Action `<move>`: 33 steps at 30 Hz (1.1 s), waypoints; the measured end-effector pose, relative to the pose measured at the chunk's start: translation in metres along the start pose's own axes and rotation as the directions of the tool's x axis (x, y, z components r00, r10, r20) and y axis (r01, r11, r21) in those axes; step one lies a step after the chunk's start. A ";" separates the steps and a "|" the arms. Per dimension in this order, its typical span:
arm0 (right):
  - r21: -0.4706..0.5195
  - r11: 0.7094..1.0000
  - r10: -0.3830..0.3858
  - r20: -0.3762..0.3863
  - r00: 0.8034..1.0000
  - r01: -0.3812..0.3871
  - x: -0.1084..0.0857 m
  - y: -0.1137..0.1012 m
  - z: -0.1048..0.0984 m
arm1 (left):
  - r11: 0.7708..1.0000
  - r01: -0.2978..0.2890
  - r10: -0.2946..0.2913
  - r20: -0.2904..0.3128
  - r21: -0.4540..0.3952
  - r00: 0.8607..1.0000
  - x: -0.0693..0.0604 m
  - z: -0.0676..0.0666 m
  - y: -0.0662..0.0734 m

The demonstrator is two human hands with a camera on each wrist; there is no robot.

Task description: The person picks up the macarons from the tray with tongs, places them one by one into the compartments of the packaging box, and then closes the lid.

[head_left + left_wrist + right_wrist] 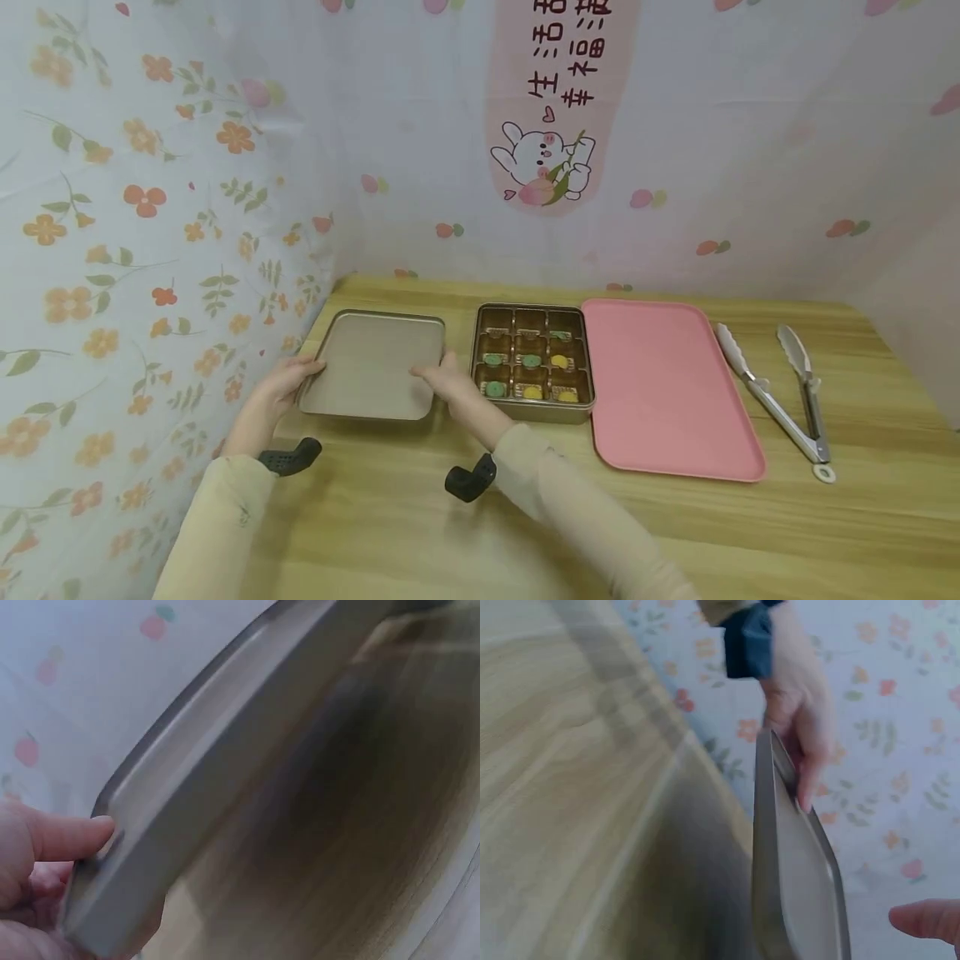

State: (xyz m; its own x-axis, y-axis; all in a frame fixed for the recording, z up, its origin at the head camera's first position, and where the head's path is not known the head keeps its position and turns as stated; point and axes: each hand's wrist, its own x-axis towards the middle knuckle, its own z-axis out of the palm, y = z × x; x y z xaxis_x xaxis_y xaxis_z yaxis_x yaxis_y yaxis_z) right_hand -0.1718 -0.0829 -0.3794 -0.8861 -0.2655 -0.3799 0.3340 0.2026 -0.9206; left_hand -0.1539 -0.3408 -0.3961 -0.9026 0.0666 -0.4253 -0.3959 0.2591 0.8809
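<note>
A flat, beige-gold metal lid [375,367] with rounded corners is held off the wooden table, its shadow beneath it. At its left edge, my left hand [283,385] grips the rim; the left wrist view shows the thumb [71,838] on top and other fingers below. My right hand [453,387] is at the opposite edge, its thumb over the upper face. A slice of that thumb [930,921] appears in the right wrist view, while its other fingers are largely hidden. Just right of this hand stands a tin box [534,408] with brown compartments containing green and yellow round pieces.
Beside the box lies a pink tray [667,383]. Metal tongs [783,412] with pale tips rest spread apart farther right on the wooden table [375,517]. Patterned cloth [420,150] hangs behind the table and along its left side.
</note>
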 end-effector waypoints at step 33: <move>-0.099 0.948 -0.317 -0.173 0.933 0.303 -0.017 -0.020 -0.235 | 0.777 -0.537 0.537 0.099 0.330 0.838 0.047 0.140 0.120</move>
State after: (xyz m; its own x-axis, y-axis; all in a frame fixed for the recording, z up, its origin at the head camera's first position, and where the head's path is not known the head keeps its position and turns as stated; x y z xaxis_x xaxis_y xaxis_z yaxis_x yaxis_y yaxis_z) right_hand -0.2388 0.1388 -0.3334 -0.9878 -0.1483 -0.0469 0.0156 0.2050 -0.9786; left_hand -0.2205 -0.1718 -0.3393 -0.9521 0.2902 0.0960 0.2325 0.4834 0.8439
